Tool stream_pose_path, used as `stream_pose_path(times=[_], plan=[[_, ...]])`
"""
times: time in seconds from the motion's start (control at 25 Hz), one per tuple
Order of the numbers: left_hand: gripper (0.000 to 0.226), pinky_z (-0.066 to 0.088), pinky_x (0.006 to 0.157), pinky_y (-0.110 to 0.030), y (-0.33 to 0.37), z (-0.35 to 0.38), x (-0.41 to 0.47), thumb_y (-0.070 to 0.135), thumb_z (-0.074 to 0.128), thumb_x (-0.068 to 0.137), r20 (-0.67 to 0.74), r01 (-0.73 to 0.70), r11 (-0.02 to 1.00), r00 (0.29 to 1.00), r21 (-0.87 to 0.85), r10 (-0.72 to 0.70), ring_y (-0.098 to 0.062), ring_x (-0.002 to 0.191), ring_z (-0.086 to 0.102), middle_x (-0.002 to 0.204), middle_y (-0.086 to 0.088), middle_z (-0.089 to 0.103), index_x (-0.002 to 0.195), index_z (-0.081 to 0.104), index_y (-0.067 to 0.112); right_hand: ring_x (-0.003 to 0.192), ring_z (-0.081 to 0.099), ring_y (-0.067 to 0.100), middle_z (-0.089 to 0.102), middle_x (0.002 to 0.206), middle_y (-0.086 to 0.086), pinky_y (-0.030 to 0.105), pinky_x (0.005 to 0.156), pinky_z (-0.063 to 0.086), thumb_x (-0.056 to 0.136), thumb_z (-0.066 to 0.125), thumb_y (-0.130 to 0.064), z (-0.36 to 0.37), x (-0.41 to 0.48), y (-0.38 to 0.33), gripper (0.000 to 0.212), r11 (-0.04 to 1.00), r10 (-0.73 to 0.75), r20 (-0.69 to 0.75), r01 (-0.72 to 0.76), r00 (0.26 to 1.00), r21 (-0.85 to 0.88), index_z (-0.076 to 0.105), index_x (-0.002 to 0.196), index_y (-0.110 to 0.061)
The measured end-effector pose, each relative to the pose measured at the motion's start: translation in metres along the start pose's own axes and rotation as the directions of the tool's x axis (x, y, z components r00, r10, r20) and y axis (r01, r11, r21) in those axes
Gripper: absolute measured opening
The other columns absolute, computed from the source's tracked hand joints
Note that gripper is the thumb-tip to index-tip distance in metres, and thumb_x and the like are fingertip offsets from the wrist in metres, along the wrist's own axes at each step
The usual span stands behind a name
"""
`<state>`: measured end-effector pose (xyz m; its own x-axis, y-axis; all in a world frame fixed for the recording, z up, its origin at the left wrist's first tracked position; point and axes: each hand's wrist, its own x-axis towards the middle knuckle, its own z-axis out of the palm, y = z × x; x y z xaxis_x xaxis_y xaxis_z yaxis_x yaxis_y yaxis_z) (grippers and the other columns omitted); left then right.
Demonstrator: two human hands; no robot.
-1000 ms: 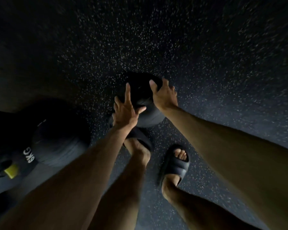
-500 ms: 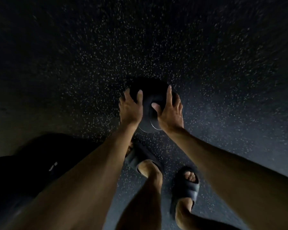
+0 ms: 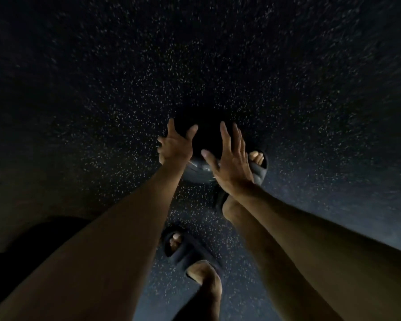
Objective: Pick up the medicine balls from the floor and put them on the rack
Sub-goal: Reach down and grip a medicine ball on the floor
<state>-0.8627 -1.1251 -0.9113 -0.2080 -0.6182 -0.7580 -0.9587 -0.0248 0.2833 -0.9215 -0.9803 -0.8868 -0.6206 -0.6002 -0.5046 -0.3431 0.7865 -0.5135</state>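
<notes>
Black rubber floor (image 3: 310, 112) flecked with pale specks, smooth round black ball (image 3: 198, 173) on it just beside a sandal (image 3: 261, 173), left hand (image 3: 175, 147) and right hand (image 3: 229, 165) splayed wide flanking it, contact unclear.

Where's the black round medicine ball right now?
Head view, centre: the black round medicine ball is between the left hand and right hand, with dark speckled floor around it and a black slide sandal just to its right.

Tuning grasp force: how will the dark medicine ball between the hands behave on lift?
The medicine ball looks round, so it may roll if nudged. It is probably heavy for its size: left hand and right hand both flank it. Its sheen suggests slipperiness.
</notes>
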Motion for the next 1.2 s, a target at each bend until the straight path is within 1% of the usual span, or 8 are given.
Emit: stream_pose_path(times=[0.12, 0.28, 0.44, 0.6, 0.72, 0.88, 1.0, 1.2], plan=[[0.079, 0.039, 0.106, -0.059, 0.021, -0.006, 0.026, 0.075, 0.033, 0.091, -0.016, 0.068, 0.997, 0.998, -0.034, -0.068, -0.046, 0.135, 0.039, 0.152, -0.023, 0.033, 0.155, 0.021, 0.032, 0.156, -0.003, 0.025, -0.007, 0.169, 0.008, 0.045, 0.125, 0.015, 0.093, 0.048, -0.067, -0.001, 0.012, 0.011, 0.093, 1.000, 0.024, 0.022, -0.025, 0.999, 0.012, -0.007, 0.160, -0.034], [0.079, 0.028, 0.116, -0.051, 0.029, -0.007, 0.017, 0.070, 0.031, 0.094, -0.106, -0.079, 0.984, 0.992, -0.162, 0.062, -0.039, 0.142, 0.031, 0.156, -0.019, 0.031, 0.155, 0.025, 0.021, 0.153, 0.013, 0.029, 0.007, 0.168, 0.006, 0.051, 0.116, 0.030, 0.092, 0.053, -0.064, -0.019, 0.056, 0.006, 0.087, 0.982, 0.091, -0.007, -0.089, 0.996, 0.167, 0.006, 0.160, -0.036], [0.092, 0.018, 0.122, -0.052, 0.045, 0.004, -0.010, 0.073, 0.046, 0.086, -0.124, -0.308, 0.951, 0.945, -0.033, 0.302, -0.036, 0.151, 0.012, 0.164, -0.016, 0.009, 0.154, -0.002, 0.035, 0.144, 0.031, 0.032, 0.028, 0.159, 0.008, 0.052, 0.112, 0.036, 0.095, 0.050, -0.062, -0.050, 0.120, 0.012, 0.075, 0.935, 0.260, 0.052, -0.264, 0.964, 0.235, 0.019, 0.158, -0.036], [0.078, 0.020, 0.117, -0.063, 0.077, 0.006, 0.013, 0.078, 0.032, 0.090, -0.095, -0.484, 0.837, 0.849, 0.255, 0.520, -0.044, 0.150, 0.008, 0.166, -0.018, 0.005, 0.153, 0.003, 0.042, 0.137, 0.044, 0.035, 0.047, 0.148, 0.015, 0.044, 0.112, 0.036, 0.101, 0.034, -0.061, -0.082, 0.185, 0.018, 0.062, 0.815, 0.481, 0.109, -0.489, 0.870, 0.311, 0.036, 0.153, -0.026], [0.096, 0.029, 0.113, -0.065, 0.121, -0.004, 0.035, 0.081, 0.045, 0.081, -0.041, -0.300, 0.942, 0.950, 0.153, 0.309, -0.045, 0.147, 0.014, 0.164, -0.019, 0.008, 0.157, 0.002, 0.040, 0.133, 0.046, 0.035, 0.046, 0.145, 0.017, 0.044, 0.106, 0.038, 0.103, 0.031, -0.058, -0.105, 0.184, 0.019, 0.060, 0.847, 0.436, 0.096, -0.444, 0.895, 0.292, 0.035, 0.151, -0.022], [0.096, 0.031, 0.110, -0.067, 0.191, -0.032, 0.070, 0.074, 0.055, 0.082, 0.047, -0.115, 0.979, 0.993, 0.166, 0.108, -0.044, 0.145, 0.015, 0.161, -0.015, 0.010, 0.156, 0.004, 0.042, 0.149, 0.023, 0.033, 0.013, 0.165, 0.017, 0.047, 0.116, 0.030, 0.098, 0.040, -0.064, -0.102, 0.125, 0.005, 0.085, 0.968, 0.179, 0.032, -0.182, 0.983, 0.175, 0.000, 0.161, -0.023], [0.093, 0.027, 0.111, -0.065, 0.239, -0.040, 0.092, 0.077, 0.053, 0.082, 0.098, 0.000, 0.979, 0.995, 0.202, -0.020, -0.046, 0.145, 0.015, 0.162, -0.017, 0.010, 0.156, 0.009, 0.042, 0.154, 0.011, 0.037, -0.006, 0.167, 0.021, 0.053, 0.119, 0.029, 0.091, 0.047, -0.070, -0.096, 0.133, -0.005, 0.104, 0.960, 0.244, 0.044, -0.248, 0.969, 0.129, -0.016, 0.159, -0.024], [0.076, 0.028, 0.114, -0.056, 0.252, -0.054, 0.130, 0.072, 0.035, 0.093, 0.065, -0.126, 0.977, 0.991, 0.174, 0.117, -0.039, 0.143, 0.030, 0.158, -0.013, 0.029, 0.155, 0.026, 0.028, 0.153, 0.011, 0.040, 0.002, 0.166, 0.022, 0.059, 0.117, 0.028, 0.090, 0.052, -0.068, -0.125, 0.203, -0.023, 0.102, 0.901, 0.387, 0.058, -0.391, 0.920, 0.190, -0.015, 0.159, -0.033]])
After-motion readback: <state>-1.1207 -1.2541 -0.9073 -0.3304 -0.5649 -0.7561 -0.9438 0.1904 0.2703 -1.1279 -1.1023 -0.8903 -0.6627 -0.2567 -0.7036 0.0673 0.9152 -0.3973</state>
